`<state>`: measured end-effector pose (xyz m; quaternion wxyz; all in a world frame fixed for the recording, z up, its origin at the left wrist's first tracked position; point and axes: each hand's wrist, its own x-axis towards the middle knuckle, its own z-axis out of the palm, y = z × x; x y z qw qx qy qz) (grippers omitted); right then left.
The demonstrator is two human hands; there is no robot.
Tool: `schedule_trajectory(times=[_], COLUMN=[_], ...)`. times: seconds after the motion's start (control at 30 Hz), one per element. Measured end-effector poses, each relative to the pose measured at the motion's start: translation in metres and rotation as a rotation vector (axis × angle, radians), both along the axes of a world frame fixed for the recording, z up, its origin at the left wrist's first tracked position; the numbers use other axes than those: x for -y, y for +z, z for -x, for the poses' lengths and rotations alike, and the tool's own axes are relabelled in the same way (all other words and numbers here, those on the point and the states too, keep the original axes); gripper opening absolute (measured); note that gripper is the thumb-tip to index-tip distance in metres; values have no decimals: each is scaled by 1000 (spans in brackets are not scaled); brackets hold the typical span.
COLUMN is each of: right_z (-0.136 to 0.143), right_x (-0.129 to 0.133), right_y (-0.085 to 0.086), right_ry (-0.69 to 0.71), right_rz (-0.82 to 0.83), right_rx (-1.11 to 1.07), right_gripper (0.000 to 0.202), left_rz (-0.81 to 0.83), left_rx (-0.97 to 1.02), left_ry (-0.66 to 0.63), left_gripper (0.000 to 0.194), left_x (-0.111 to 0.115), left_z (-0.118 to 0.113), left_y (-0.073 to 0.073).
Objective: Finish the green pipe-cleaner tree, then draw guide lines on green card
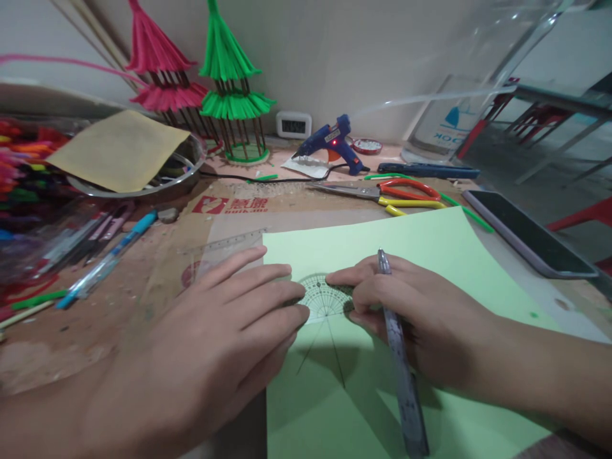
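A clear half-round protractor [321, 294] lies on a sheet of light green paper [325, 421]. Two thin pencil-like lines run down the sheet from the protractor's centre. My left hand [215, 331] is open, fingers stretched, with its fingertips on the protractor's left edge. On the other side, my right hand [406, 299] has its index finger and thumb at the protractor's right edge. A grey patterned pen [400, 363] is tucked in that hand, its metal tip pointing away from me. Under my left fingers, part of the protractor is hidden.
Behind the paper lie scissors [406, 192], a blue glue gun [335, 140] with a lit red light, and a utility knife [428, 170]. A phone [528, 233] rests at right. Green [236, 95] and pink [167, 83] tower models stand behind a metal bowl [191, 169]; pens [109, 255] lie left.
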<state>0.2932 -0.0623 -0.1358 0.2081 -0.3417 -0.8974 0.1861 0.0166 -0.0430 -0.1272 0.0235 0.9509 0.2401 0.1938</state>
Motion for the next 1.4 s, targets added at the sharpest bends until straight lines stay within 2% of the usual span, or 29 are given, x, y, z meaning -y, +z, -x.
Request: schedule_trajectory(times=[0.53,1.07,1.4], right_z=[0,1,0], right_x=[0,1,1], right_y=[3,4,4], right_ry=[-6,-21,-24], right_rz=[19,34,37], right_rx=[13,40,23], right_gripper=[41,32,37], left_rz=[-13,-21,-31], left_rx=[4,-4,2], left_ry=[-16,-19,-17], left_gripper=[21,22,22], left_x=[1,0,0], left_z=[0,-2,-2], left_y=[1,4,4])
